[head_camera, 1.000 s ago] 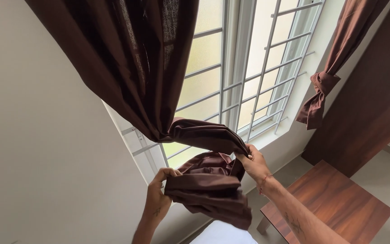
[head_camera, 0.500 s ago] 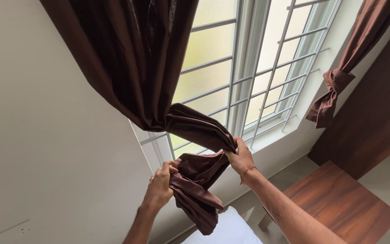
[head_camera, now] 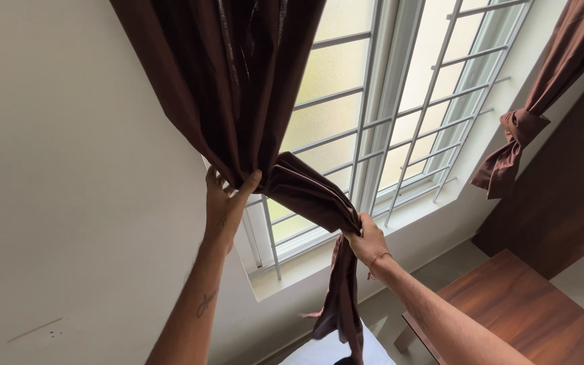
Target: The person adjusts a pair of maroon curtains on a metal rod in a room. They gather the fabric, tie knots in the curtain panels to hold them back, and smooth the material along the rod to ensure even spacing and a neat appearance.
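A dark brown curtain (head_camera: 238, 74) hangs at the left side of a barred window (head_camera: 400, 108). My left hand (head_camera: 228, 203) is raised and grips the gathered curtain where it narrows. From there the lower part of the curtain (head_camera: 312, 192) runs down to the right as a twisted band. My right hand (head_camera: 366, 242) is closed around that band lower down, and the loose tail (head_camera: 343, 304) hangs below it.
A second brown curtain (head_camera: 522, 135) is tied in a knot at the window's right side. A wooden table (head_camera: 522, 311) stands at lower right beside a dark wooden panel (head_camera: 569, 182). A white wall (head_camera: 69, 169) fills the left. Something white (head_camera: 326, 351) lies below.
My left hand has risen from the bunched cloth up to the curtain's gathered neck. The bundle has been pulled out into a long band, with its tail now hanging from my right hand.
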